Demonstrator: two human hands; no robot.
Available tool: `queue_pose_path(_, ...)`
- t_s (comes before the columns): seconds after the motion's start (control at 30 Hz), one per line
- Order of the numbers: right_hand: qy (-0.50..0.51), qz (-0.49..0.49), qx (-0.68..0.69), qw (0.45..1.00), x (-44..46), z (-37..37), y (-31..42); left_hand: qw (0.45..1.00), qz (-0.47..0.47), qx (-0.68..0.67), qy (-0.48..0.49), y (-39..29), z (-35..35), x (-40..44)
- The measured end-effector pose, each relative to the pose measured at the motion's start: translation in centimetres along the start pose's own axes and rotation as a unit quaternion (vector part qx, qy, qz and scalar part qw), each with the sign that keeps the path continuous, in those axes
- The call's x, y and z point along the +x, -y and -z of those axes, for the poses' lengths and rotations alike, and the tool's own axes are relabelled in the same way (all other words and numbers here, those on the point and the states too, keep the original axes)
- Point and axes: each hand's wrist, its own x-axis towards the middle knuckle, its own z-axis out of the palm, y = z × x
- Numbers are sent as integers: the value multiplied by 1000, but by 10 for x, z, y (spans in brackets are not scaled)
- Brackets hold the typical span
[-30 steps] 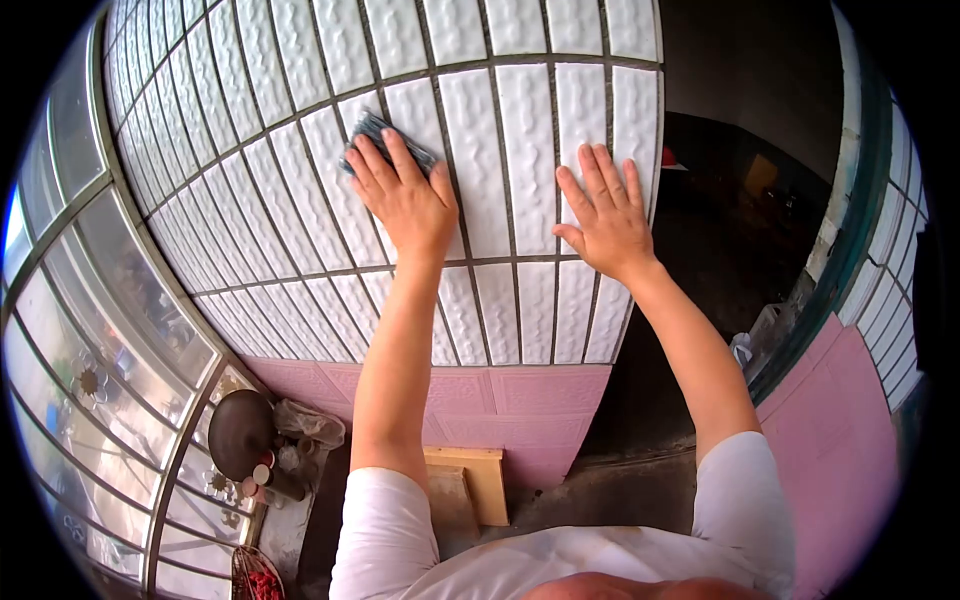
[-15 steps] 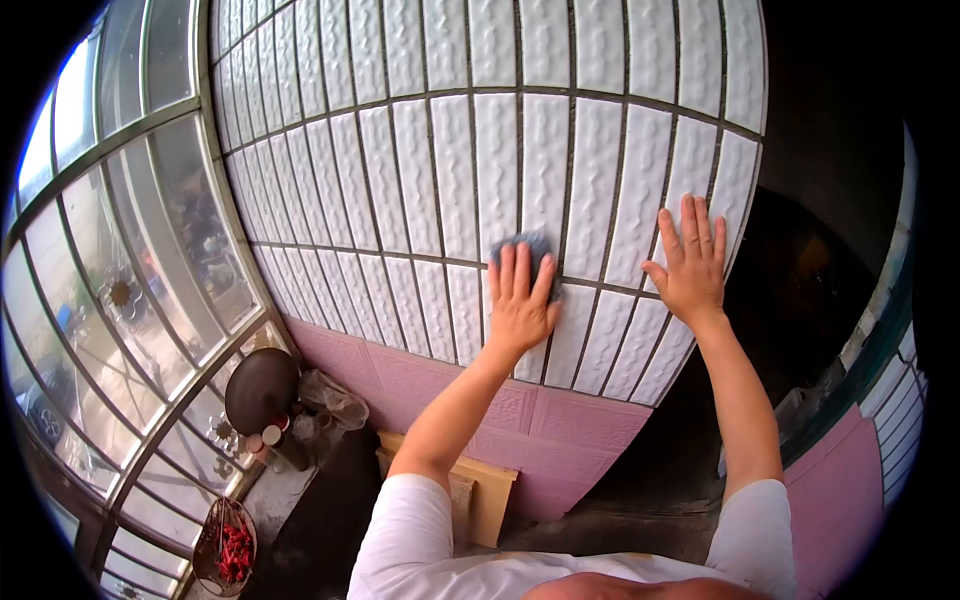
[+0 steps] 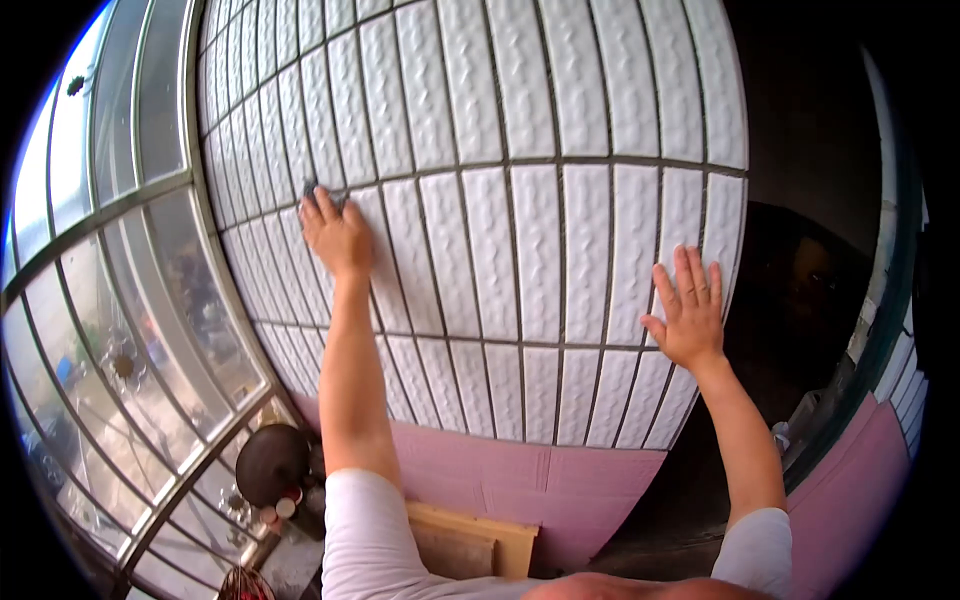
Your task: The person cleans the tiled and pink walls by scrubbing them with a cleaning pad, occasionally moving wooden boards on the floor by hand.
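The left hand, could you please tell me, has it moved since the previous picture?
Yes, the left hand has moved up the tiled wall and across it, closer to the window frame.

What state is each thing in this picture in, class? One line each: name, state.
Left hand: over the dark cloth, against the wall
Dark cloth: mostly covered by fingers
Right hand: flat, fingers spread
White tiles: set upright in rows
Wooden board: standing near the pink wall
Window: barred; open or shut unclear
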Motion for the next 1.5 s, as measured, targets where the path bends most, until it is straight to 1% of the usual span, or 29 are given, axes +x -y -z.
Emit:
queue_pose_path(0.03,-4,1,-6,1000,0,0,0,1000,12,-2,4,-5,0,4)
queue_pose_path(0.07,-5,-1,-6,1000,-1,-1,0,999,9,-42,7,-20,1,3)
queue_pose_path(0.13,2,-5,-5,1000,0,2,1,991,-95,-97,-20,-70,2,-3)
queue_pose_path(0.23,-6,-9,-2,1000,-1,2,2,965,-219,-138,48,-169,20,-15)
queue_pose_path(0.27,-10,-11,9,1000,-1,3,2,951,-270,-148,37,-204,25,-21)
queue_pose_path(0.37,-15,-21,15,1000,-2,4,5,892,-373,-231,109,-294,44,-34)
queue_pose_path(0.43,-7,-21,25,999,-5,4,7,854,-443,-258,86,-346,44,-40)
queue_pose_path(0.47,-4,-18,26,999,-7,6,6,843,-459,-273,68,-369,42,-40)
queue_pose_path(0.53,-11,-14,30,999,-10,6,3,842,-461,-275,41,-404,36,-25)
queue_pose_path(0.6,-3,0,52,999,-10,5,0,857,-453,-247,-1,-423,24,5)
queue_pose_path(0.67,0,-3,54,999,-11,4,0,881,-403,-248,-24,-417,12,44)
queue_pose_path(0.7,-4,-2,57,998,-10,3,0,899,-380,-212,-41,-408,6,65)
queue_pose_path(0.77,-4,-1,55,998,-10,5,0,923,-323,-197,-73,-376,-8,105)
queue_pose_path(0.8,-3,-3,53,999,-10,4,0,940,-298,-144,-85,-351,-19,125)
queue_pose_path(0.87,-6,0,59,998,-11,3,0,963,-229,-121,-73,-294,-23,157)
queue_pose_path(0.93,-11,3,44,999,-11,3,0,990,-125,-52,-42,-226,-25,180)
queue_pose_path(0.97,-10,4,40,999,-11,3,1,991,-123,20,-45,-171,-48,197)
queue_pose_path(1.0,-10,4,35,999,-10,2,1,980,-121,159,19,-127,-54,210)
queue_pose_path(1.03,-11,8,26,1000,-10,0,2,996,-3,84,16,-108,-45,205)
queue_pose_path(1.07,-14,9,24,1000,-10,0,3,993,116,8,16,-100,-40,200)
queue_pose_path(1.1,-13,5,30,999,-10,1,4,993,117,6,14,-112,-35,201)
queue_pose_path(1.17,-12,2,40,999,-10,1,4,979,202,7,30,-148,-23,205)
queue_pose_path(1.2,-12,2,37,999,-10,1,3,986,161,10,37,-162,-30,219)
queue_pose_path(1.27,-14,3,50,999,-11,1,3,997,71,-25,-25,-212,-47,240)
queue_pose_path(1.3,-14,1,58,998,-11,3,2,999,37,-17,-1,-255,-32,239)
queue_pose_path(1.33,-11,-2,55,998,-11,4,1,999,-18,-27,-19,-289,-38,245)
queue_pose_path(1.37,-8,1,61,998,-11,4,1,995,-74,-53,-27,-326,-42,247)
queue_pose_path(1.43,-10,4,69,998,-11,4,0,980,-151,-124,-29,-408,-30,226)
queue_pose_path(1.5,-6,2,65,998,-11,5,-1,959,-237,-138,-78,-470,-25,199)
